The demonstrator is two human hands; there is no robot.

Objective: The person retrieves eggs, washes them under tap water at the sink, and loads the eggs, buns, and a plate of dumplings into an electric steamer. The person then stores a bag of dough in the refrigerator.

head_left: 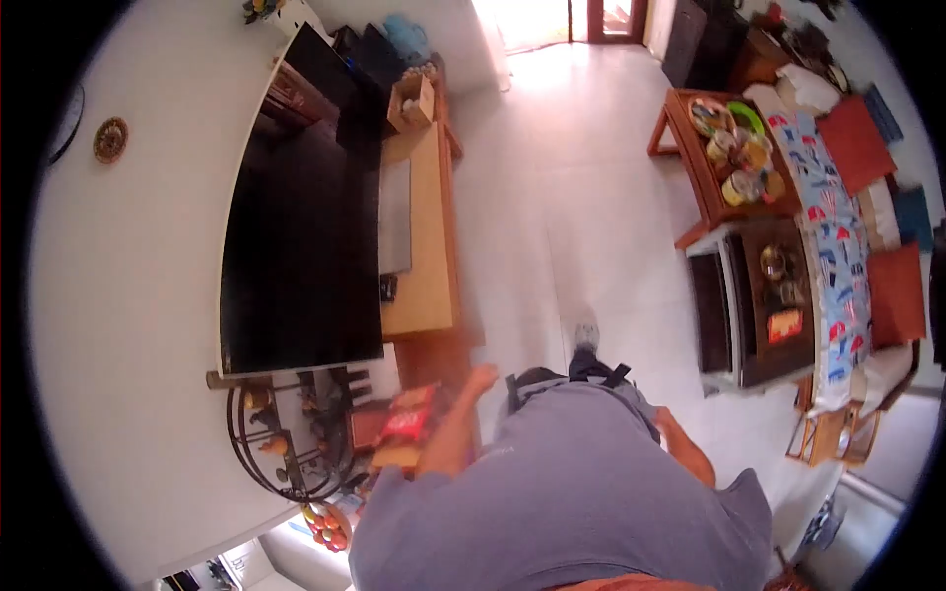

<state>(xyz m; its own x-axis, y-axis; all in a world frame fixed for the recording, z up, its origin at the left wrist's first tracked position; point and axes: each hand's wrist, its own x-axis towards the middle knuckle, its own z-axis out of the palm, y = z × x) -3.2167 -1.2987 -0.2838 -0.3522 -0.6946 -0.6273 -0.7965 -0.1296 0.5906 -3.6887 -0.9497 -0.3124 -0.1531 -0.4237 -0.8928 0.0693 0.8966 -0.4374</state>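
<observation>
My left hand [481, 379] swings forward beside my hip, near the end of the wooden TV cabinet [424, 236]. It is blurred and looks loosely curled; nothing can be made out in it. A red packet or box [409, 414] lies left of my left forearm, apart from the hand. My right hand [663, 421] hangs at my right side, close to my grey shirt [562, 473], its fingers mostly hidden by the shirt. One shoe [586, 335] shows on the pale floor ahead of me.
A large black television [305, 207] stands along the left wall. On the right are a wooden table [714, 202] with jars and food, a dark low table [778, 345], and a long seat with a patterned cover [833, 266]. Pale tiled floor [552, 197] runs toward a bright doorway [532, 25].
</observation>
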